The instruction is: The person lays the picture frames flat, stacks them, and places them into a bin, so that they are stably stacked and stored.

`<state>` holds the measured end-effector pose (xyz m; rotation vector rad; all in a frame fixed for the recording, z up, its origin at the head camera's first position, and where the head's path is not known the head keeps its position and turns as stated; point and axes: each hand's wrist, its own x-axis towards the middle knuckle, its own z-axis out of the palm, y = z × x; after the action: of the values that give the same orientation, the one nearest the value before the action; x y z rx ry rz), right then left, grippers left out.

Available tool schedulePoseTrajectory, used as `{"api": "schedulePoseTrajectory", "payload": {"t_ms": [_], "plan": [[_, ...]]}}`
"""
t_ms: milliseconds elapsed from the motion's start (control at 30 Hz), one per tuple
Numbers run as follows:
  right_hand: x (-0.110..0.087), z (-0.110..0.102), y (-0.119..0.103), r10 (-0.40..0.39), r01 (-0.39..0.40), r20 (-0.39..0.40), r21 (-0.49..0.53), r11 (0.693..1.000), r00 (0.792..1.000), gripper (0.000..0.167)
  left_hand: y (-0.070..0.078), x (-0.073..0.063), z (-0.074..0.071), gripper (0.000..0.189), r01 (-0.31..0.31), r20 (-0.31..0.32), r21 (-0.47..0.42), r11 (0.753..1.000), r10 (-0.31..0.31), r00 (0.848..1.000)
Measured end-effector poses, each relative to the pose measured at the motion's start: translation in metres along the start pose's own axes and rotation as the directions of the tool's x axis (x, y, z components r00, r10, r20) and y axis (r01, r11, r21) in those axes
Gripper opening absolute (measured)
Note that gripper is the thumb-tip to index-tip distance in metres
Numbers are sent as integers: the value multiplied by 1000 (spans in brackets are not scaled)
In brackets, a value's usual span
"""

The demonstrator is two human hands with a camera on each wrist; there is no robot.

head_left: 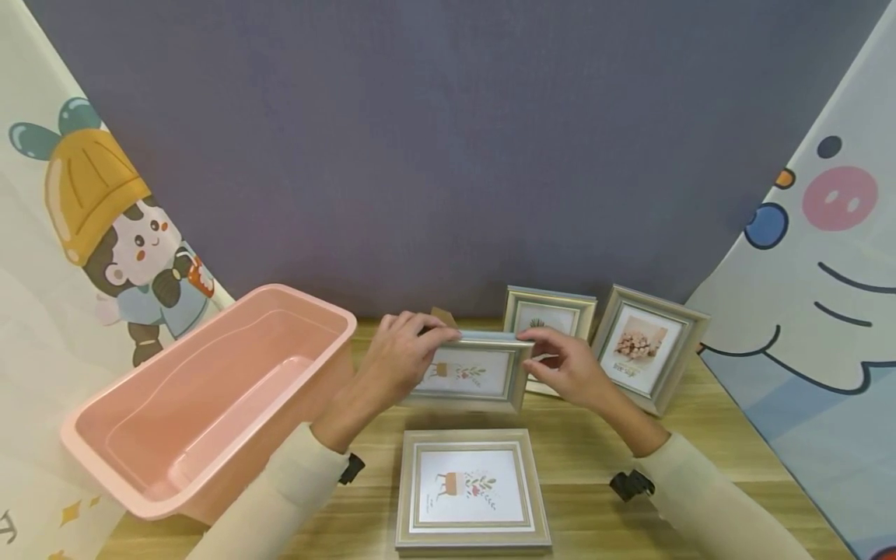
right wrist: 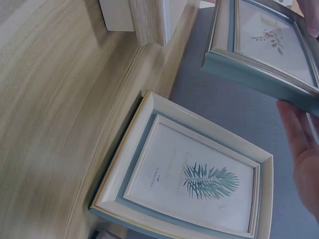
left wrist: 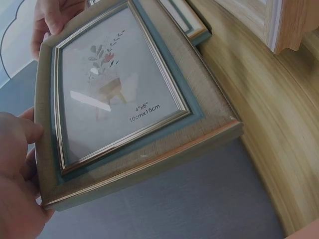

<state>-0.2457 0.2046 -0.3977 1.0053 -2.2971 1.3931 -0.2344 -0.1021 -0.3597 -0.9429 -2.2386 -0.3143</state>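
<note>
Both hands grip a beige picture frame by its upper edge, and it stands tilted over the wooden table. My left hand holds the top left corner, with fingers over the back and thumb along the edge. At the top right corner, my right hand pinches the edge between thumb and fingers. The frame's card, with a plant in an orange pot, shows "4"x6"" in the left wrist view. Just behind the right hand stands a cream picture frame with a green leaf print.
Nearer me, a similar picture frame lies face up on the table. A frame with a flower photo leans at the right. On the left stands a pink plastic tub. A grey backdrop rises behind.
</note>
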Motion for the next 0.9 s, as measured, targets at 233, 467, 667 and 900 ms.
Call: {"api": "schedulePoseTrajectory", "payload": {"t_ms": [233,467,667,900], "plan": [[-1,0,-1,-5,5,-14,2,1000,1000,39,-2,1,-1,32,-3,9,-34,999,3,1000],[-2,0,1,-18,18,-26,2,1000,999,39,-4,1,-2,26,-3,10,-63,998,3,1000],[-3,-3,3,-13,12,-33,-32,999,999,39,-8,0,-5,22,25,-9,-66,997,-26,1000],[-7,-13,4,-5,3,-53,-37,999,999,40,-21,-3,-16,20,65,-7,-153,986,-67,998]]}}
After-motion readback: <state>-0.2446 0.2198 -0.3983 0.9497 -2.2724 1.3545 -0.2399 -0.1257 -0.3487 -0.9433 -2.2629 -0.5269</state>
